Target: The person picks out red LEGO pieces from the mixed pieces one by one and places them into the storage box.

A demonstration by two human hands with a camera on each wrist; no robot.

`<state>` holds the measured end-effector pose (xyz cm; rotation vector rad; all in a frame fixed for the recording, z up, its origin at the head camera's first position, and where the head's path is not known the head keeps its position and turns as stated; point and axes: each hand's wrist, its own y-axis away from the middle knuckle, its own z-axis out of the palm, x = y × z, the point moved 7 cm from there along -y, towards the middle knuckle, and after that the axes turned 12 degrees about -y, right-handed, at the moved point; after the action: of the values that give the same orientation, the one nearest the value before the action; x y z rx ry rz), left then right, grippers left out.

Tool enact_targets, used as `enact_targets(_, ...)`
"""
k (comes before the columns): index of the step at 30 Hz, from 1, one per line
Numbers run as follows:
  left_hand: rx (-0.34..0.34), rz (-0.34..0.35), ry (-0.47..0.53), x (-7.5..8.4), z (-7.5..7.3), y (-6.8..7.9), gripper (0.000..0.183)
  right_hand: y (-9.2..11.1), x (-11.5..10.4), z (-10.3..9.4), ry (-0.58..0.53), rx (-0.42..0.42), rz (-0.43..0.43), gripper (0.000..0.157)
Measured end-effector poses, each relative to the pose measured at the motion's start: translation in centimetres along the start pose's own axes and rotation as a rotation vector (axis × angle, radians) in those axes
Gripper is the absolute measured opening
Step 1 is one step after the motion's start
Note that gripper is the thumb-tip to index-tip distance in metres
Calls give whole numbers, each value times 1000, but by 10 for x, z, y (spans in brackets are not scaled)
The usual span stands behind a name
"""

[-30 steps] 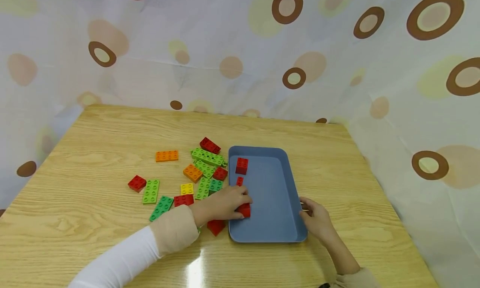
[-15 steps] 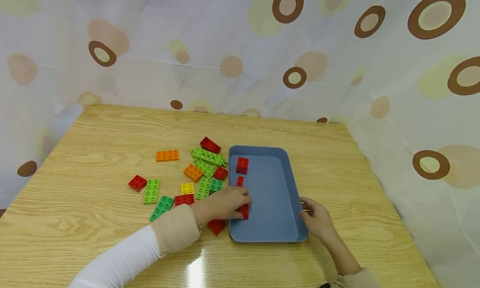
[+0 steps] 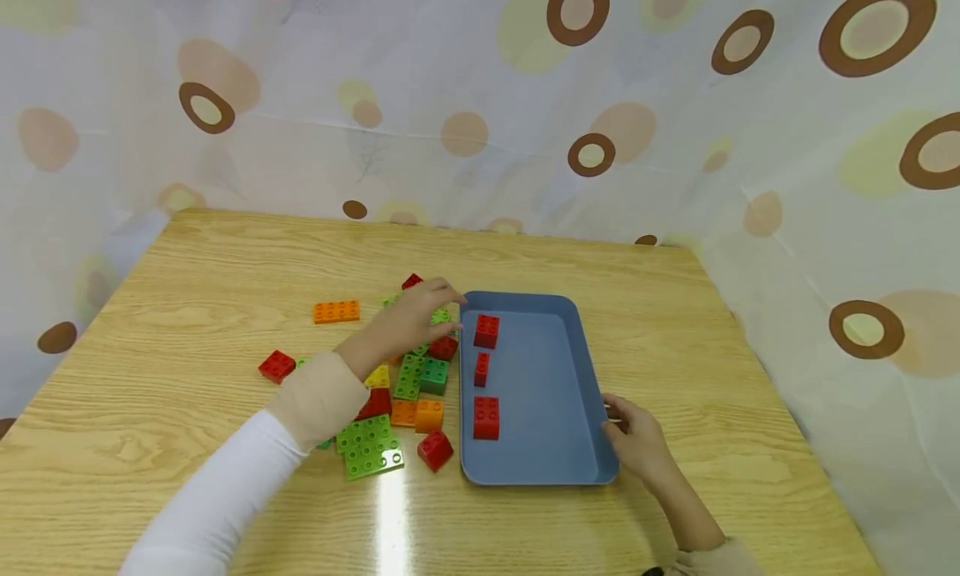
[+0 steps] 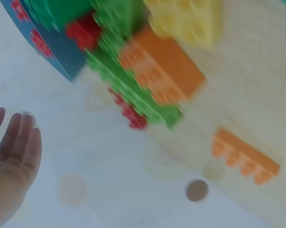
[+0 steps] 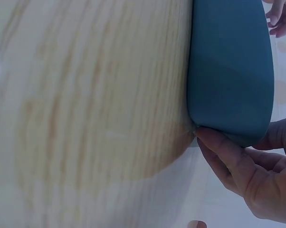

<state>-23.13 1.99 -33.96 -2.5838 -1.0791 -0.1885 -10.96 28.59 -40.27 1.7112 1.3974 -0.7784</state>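
Biggest first: we have the spotted cloth (image 3: pixel 412 76) rising beyond the blue-grey tray (image 3: pixel 540 376), and the wooden table (image 3: pixel 247 267) spreading out all round it. At the tray's right wall, there's the right hand (image 3: pixel 636 439), thumb and fingers pinching the edge, steadying it by our judgement. Across to the tray's far left corner, and here's the left hand (image 3: pixel 412 318) above the scattered bricks (image 3: pixel 408 378), released, fingers extended, nothing in its grasp; whether a fingertip brushes the rim, we can't tell.

Down in size: the light green plate (image 3: pixel 370 448) lies left of the tray's near half, the flat orange plate (image 3: pixel 336 311) well off to its left. Smaller again, a loose red brick (image 3: pixel 435 450) sits near the tray's near left corner. Inside, along the left wall, we count the far red brick (image 3: pixel 486 331), the near red brick (image 3: pixel 486 418) and, between them, the slim red brick (image 3: pixel 482 369).

Our read: red pieces are being gathered into the tray, and this is the reach for another. The next move, we'd say, calls for pinching one red brick cleanly from its neighbours and lifting it over the tray's wall.
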Motion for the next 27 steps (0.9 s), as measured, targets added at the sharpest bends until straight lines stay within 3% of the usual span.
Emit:
enact_targets(4, -60, -107, -38, -35, 0, -13, 35, 1, 1, -2, 0, 8, -1, 42)
enact_targets(9, -135, -143, -64, -62, 12, -23, 36, 4, 2, -2, 5, 31, -5, 41)
enact_targets(14, -243, -167, -144, -81, 29, -21, 41, 6, 0, 3, -5, 36, -16, 40)
enact_targets(20, -383, -194, -266, -92, 43, -12, 46, 8, -4, 10, -29, 34, -42, 38)
enact_targets(23, -383, -185, -297, -92, 44, -11, 42, 9, -4, 13, -39, 22, -41, 38)
enact_targets(27, -328, -175, -304, -91, 41, -11, 35, 9, -4, 13, -39, 17, -40, 39)
